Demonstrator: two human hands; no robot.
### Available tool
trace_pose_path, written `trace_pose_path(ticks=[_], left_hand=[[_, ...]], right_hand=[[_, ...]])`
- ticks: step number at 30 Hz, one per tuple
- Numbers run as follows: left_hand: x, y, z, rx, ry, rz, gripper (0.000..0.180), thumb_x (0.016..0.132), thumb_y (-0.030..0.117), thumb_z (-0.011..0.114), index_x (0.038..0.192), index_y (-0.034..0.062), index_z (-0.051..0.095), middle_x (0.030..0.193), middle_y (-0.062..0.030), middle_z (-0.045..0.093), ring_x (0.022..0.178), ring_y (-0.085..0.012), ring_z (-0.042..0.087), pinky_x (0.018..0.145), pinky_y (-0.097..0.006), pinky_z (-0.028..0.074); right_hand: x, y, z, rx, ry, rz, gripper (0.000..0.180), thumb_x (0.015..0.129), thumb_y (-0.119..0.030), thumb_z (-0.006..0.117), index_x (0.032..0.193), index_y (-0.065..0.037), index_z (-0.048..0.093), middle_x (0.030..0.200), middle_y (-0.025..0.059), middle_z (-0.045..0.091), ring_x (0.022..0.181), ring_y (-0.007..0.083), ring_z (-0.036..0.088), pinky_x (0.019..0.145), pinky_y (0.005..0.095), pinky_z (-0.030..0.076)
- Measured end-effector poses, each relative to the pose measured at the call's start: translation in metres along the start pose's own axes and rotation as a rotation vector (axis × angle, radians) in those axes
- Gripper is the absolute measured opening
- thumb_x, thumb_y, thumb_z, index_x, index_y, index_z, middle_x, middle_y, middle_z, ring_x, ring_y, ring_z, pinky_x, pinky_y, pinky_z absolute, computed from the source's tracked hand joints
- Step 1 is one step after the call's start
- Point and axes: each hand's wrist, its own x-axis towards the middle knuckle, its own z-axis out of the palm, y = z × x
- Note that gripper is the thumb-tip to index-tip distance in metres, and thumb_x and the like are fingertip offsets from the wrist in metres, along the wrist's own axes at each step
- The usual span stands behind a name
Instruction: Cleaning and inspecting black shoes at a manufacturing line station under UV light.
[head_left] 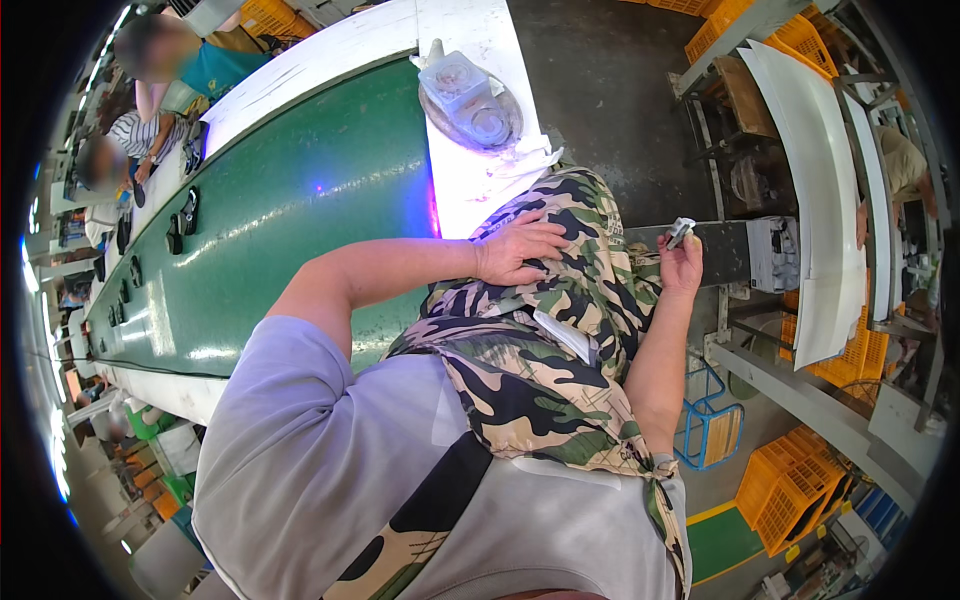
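Observation:
My left hand point(522, 248) lies flat on the camouflage apron point(580, 215) over my lap, its fingers stretched out and slightly apart. Held out to the right, my right hand point(682, 268) is closed on a small silver-grey object point(680, 232), whose tip sticks out past the fingers. Its exact kind is too small to tell. Ahead of my lap, on the white worktop point(505, 40), a round dish point(440, 108) bears a translucent plastic container point(458, 85).
A green conveyor belt point(300, 190) with several dark shoes point(190, 210) runs along my left. People sit at its far side. To the right stand a metal-framed rack point(800, 200), a blue-framed stool point(712, 430) and orange crates point(790, 490).

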Motion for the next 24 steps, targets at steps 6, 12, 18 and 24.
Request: trace_pose_path(ticks=[6, 12, 18, 24], left_hand=[[0.0001, -0.0004, 0.0, 0.0, -0.005, -0.004, 0.041, 0.086, 0.03, 0.066, 0.12, 0.0077, 0.063, 0.139, -0.0116, 0.057, 0.141, -0.0313, 0.042, 0.119, -0.058, 0.02], [0.0001, 0.0002, -0.0005, -0.007, 0.001, -0.001, 0.041, 0.085, 0.029, 0.066, 0.119, 0.0075, 0.063, 0.138, -0.0113, 0.058, 0.14, -0.0312, 0.042, 0.119, -0.059, 0.02], [-0.0002, -0.0001, -0.0002, -0.013, 0.002, -0.004, 0.041, 0.085, 0.029, 0.066, 0.119, 0.0074, 0.063, 0.138, -0.0113, 0.058, 0.14, -0.0311, 0.043, 0.119, -0.059, 0.02], [0.0018, 0.0006, -0.0016, -0.019, -0.002, -0.004, 0.04, 0.086, 0.03, 0.066, 0.118, 0.0076, 0.063, 0.138, -0.0109, 0.058, 0.14, -0.0311, 0.043, 0.119, -0.059, 0.02]], right_hand=[[-0.0012, -0.0004, 0.0037, -0.008, 0.005, -0.002, 0.008, 0.091, -0.015, 0.069, 0.097, -0.01, 0.068, 0.105, 0.0104, 0.072, 0.095, 0.0299, 0.067, 0.088, 0.0515, 0.052], [-0.0001, 0.0002, -0.0002, -0.003, 0.011, 0.002, 0.008, 0.092, -0.013, 0.069, 0.099, -0.01, 0.066, 0.105, 0.0111, 0.072, 0.096, 0.0305, 0.067, 0.088, 0.052, 0.052], [-0.0002, 0.0006, 0.0024, -0.012, 0.043, -0.001, 0.009, 0.092, -0.012, 0.068, 0.1, -0.01, 0.065, 0.107, 0.0115, 0.071, 0.096, 0.0309, 0.067, 0.088, 0.0522, 0.052], [-0.0009, 0.0006, 0.0004, -0.002, 0.043, -0.005, 0.008, 0.092, -0.012, 0.068, 0.099, -0.01, 0.065, 0.105, 0.0116, 0.071, 0.095, 0.0307, 0.067, 0.088, 0.052, 0.052]])
